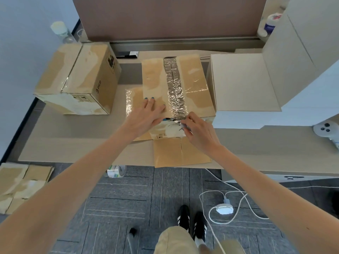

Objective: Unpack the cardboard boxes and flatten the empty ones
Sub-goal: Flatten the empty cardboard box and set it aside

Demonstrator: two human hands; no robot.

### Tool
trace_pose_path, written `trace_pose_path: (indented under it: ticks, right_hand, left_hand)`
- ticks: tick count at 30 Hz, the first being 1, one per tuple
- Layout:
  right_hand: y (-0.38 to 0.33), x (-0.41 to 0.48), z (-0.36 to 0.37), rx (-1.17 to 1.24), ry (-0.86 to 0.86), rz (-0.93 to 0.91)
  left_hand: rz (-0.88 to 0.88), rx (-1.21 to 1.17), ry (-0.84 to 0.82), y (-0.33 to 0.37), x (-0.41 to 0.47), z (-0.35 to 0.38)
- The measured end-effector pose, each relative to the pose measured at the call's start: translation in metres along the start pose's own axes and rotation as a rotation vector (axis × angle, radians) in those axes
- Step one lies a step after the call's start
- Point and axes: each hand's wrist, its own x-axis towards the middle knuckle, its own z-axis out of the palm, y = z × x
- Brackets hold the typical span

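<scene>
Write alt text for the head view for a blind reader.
The left hand presses flat on a taped cardboard box on the desk; the right hand pinches the near end of its tape. A second box stands left.

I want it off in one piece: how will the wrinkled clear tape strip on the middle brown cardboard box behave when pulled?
Probably floppy and clingy: the wrinkled clear tape strip is thin and crumpled, so it may fold onto itself. It may tear cardboard; the brown cardboard box shows pale peeled patches. The left hand pressing flat should keep it down.
</scene>
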Motion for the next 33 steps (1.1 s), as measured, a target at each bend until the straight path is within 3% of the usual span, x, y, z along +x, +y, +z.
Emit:
trace_pose_path:
  ticks: [6,13,26,33]
  right_hand:
    - [-0.011,-0.002,0.003,-0.082,0.044,0.025]
    - [0.007,-0.008,-0.009,-0.300,0.032,0.085]
    - [0.019,-0.006,-0.039,-0.144,0.045,0.035]
    - [0.026,0.039,-0.037,-0.109,-0.089,0.105]
  left_hand:
    - [-0.011,0.074,-0.011,0.007,0.000,0.014]
    - [-0.062,0.038,0.118,0.009,-0.004,0.027]
    - [-0.204,-0.211,0.050,0.017,-0.008,0.012]
    - [-0.449,-0.362,-0.007,0.036,0.007,0.004]
